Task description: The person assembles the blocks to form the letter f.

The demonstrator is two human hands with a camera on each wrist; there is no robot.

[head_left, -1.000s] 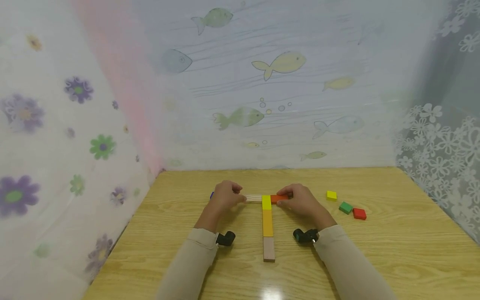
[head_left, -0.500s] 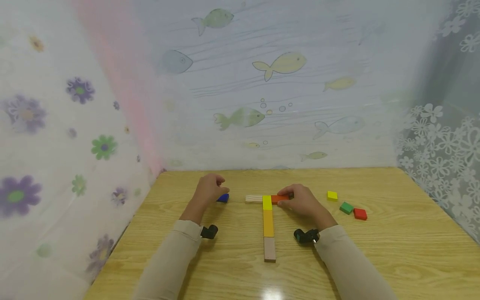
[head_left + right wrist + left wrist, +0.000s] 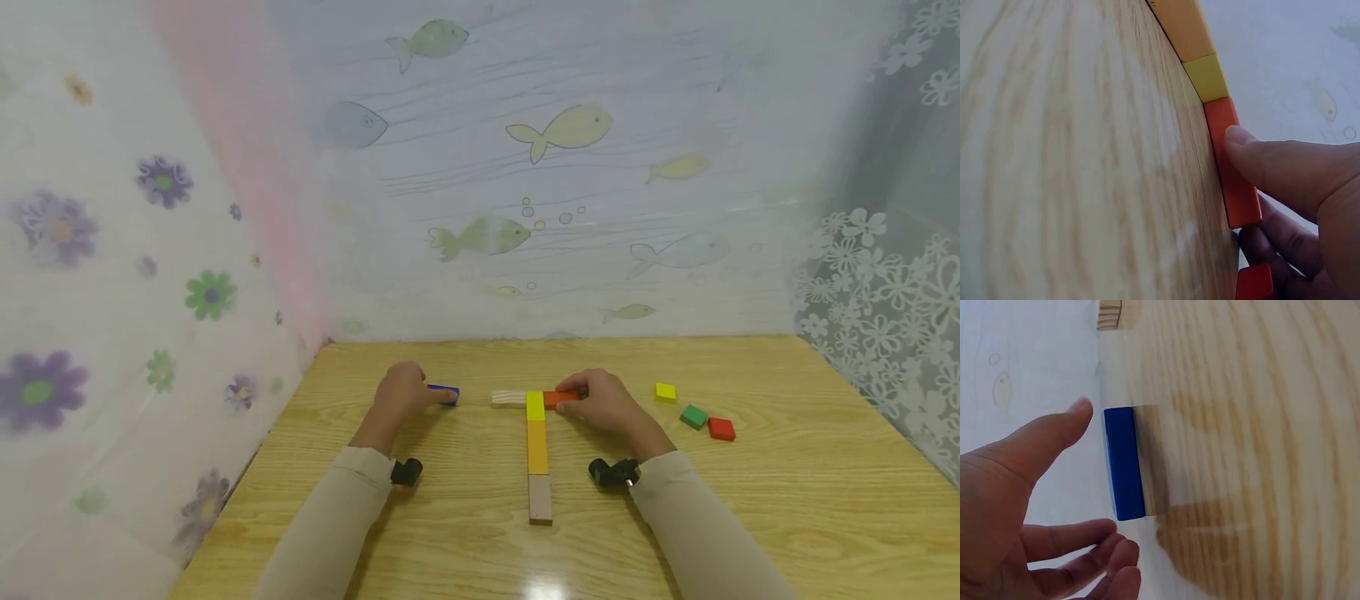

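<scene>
My left hand [image 3: 401, 392] is spread around a blue block [image 3: 1125, 464] at the left of the table. Its thumb lies near one end and its fingers curve near the other; in the left wrist view a gap shows between thumb and block. My right hand [image 3: 603, 402] pinches an orange-red block [image 3: 1233, 162], thumb on its face, fingers partly hidden behind it. That block's end meets a small yellow block [image 3: 535, 406]. A plain wood block [image 3: 508, 398] meets the yellow one from the left. An orange block [image 3: 537, 447] and a brownish block [image 3: 539, 498] run toward me below it.
To the right of my right hand lie a loose yellow block [image 3: 665, 392], a green block [image 3: 693, 417] and a red block [image 3: 722, 429]. The wood-grain table [image 3: 450, 550] ends at the back against a fish-printed sheet [image 3: 480, 283].
My left hand has left the plain wood block and moved left to the blue block, which now shows more fully. My right hand has stayed on the orange-red block.
</scene>
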